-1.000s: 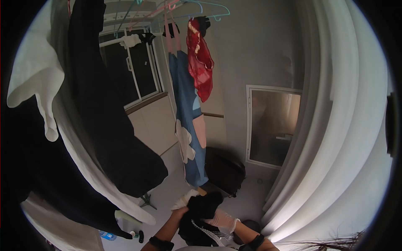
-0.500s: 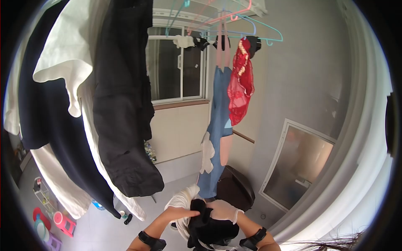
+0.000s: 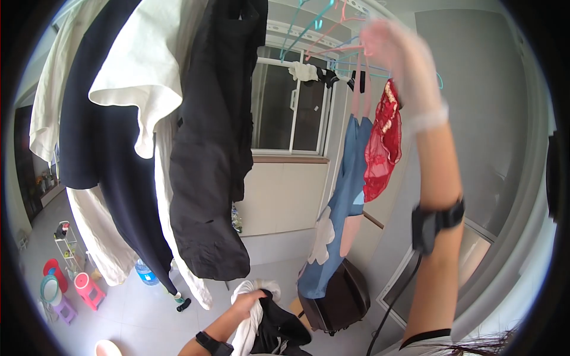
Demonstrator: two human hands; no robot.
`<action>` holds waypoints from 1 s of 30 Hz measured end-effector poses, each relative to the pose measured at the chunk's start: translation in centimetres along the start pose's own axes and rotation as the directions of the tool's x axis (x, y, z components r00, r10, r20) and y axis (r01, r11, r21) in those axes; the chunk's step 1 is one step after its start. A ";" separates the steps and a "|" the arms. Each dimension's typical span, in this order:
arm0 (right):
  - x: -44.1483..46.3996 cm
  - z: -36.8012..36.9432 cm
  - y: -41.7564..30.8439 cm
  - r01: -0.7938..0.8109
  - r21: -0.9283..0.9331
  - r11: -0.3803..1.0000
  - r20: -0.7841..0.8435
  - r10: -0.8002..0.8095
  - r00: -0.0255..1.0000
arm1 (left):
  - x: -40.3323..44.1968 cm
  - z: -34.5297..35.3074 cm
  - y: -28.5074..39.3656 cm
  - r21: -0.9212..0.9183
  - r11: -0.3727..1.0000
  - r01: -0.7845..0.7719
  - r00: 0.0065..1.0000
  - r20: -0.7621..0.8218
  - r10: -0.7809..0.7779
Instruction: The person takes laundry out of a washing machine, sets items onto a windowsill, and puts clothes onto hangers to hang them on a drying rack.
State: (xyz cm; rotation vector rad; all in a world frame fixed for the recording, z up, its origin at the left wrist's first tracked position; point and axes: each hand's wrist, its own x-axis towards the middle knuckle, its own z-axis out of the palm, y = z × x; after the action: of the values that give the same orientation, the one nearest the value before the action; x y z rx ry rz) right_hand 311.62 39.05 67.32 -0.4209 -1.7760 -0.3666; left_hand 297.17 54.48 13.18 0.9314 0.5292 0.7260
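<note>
Black garment (image 3: 281, 320), bunched against white cloth (image 3: 242, 337), left hand (image 3: 248, 302) pinching both; right hand (image 3: 396, 50), raised, blurred, at pink hanger (image 3: 324, 41), cannot tell whether pinching.

A thin, translucent whitish glove (image 3: 409, 83) with a gathered cuff covers the right hand (image 3: 389, 47); black straps (image 3: 438, 222) with dark, blocky housings circle both forearms; a pale sleeve (image 3: 428, 340) has black edging; dark hair strands (image 3: 490, 344) show.

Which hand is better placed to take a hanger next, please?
Probably the right: the right hand is raised among the hangers, while the left hand is low, gripping the black garment and white cloth.
</note>
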 end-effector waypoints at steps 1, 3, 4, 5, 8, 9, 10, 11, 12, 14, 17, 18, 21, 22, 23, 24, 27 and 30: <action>3.4 0.6 -0.6 0.034 -0.076 0.997 -0.067 -0.039 0.997 | 1.0 -0.8 -1.7 0.032 0.999 0.001 0.999 -0.042 0.000; 9.7 2.0 0.3 -0.296 -0.095 0.951 -0.077 0.289 0.954 | 1.4 -1.5 -2.9 -0.037 0.998 0.051 0.998 -0.025 -0.052; 12.7 2.4 2.4 -0.374 -0.135 0.918 -0.042 0.371 0.928 | 0.6 -1.3 -2.8 -0.044 0.998 0.047 0.998 -0.034 -0.049; 14.4 2.8 4.1 -0.447 -0.177 0.877 -0.008 0.452 0.892 | -0.3 -1.0 -2.4 -0.043 0.998 0.042 0.998 -0.036 -0.043; 12.1 5.8 2.4 -0.699 -0.044 0.713 -0.034 0.699 0.715 | -2.9 -1.2 -1.5 -0.085 0.996 -0.004 0.994 -0.109 -0.005; 12.2 6.4 2.5 -0.696 -0.037 0.717 -0.024 0.696 0.718 | -3.6 -1.7 -1.4 -0.100 0.994 -0.048 0.995 -0.092 0.039; 12.4 6.8 3.5 -0.700 0.044 0.713 -0.027 0.701 0.713 | -4.2 -2.2 -1.4 -0.115 0.989 -0.089 0.994 -0.074 0.081; 12.5 7.2 4.5 -0.700 0.122 0.703 -0.029 0.708 0.706 | -4.3 -2.9 -1.5 -0.119 0.988 -0.093 0.993 -0.082 0.084; 12.7 6.7 5.7 -0.701 0.123 0.703 -0.021 0.708 0.706 | -4.4 -3.4 -2.0 -0.140 0.986 -0.086 0.992 -0.102 0.072; 14.0 5.7 9.6 -0.713 -0.014 0.701 -0.109 0.708 0.698 | -4.6 -4.3 -2.1 -0.162 0.983 -0.080 0.990 -0.123 0.061; 15.6 6.3 15.8 -0.356 -0.647 0.674 -0.170 0.329 0.929 | -4.7 -5.2 -2.1 -0.135 0.987 -0.087 0.986 -0.150 0.067; 15.0 6.8 14.9 -0.357 -0.645 0.676 -0.169 0.329 0.929 | -4.4 -5.6 -2.4 -0.114 0.986 -0.118 0.983 -0.156 0.100; 12.3 8.8 11.4 -0.548 -0.251 0.798 -0.393 0.433 0.811 | -5.7 -4.5 -0.5 -0.095 0.991 -0.097 0.976 -0.205 0.076; 11.9 9.0 11.3 -0.550 -0.196 0.812 -0.424 0.436 0.794 | -6.3 -4.0 0.2 -0.103 0.993 -0.048 0.969 -0.246 0.022; 11.4 9.2 11.2 -0.548 -0.141 0.825 -0.453 0.438 0.776 | -5.6 -4.8 -0.4 -0.102 0.994 -0.043 0.969 -0.248 0.017; 11.1 9.0 11.6 -0.551 -0.140 0.823 -0.455 0.441 0.774 | -4.4 -6.1 -1.2 -0.048 0.998 -0.051 0.966 -0.256 0.037; 9.1 8.0 12.4 -0.303 -0.507 0.807 -0.364 0.118 0.924 | -3.4 -7.4 -1.1 0.061 0.997 -0.041 0.968 -0.244 0.054; 1.9 6.7 9.8 -0.284 0.081 0.955 -0.269 0.295 0.917 | -3.5 -7.1 0.4 0.174 0.985 -0.008 0.972 -0.232 0.048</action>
State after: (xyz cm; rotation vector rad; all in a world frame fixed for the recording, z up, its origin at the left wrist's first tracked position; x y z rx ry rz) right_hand 310.05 50.97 67.81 -0.5677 -1.4184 -0.1689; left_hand 289.90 55.76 10.25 1.0204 0.7993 0.8317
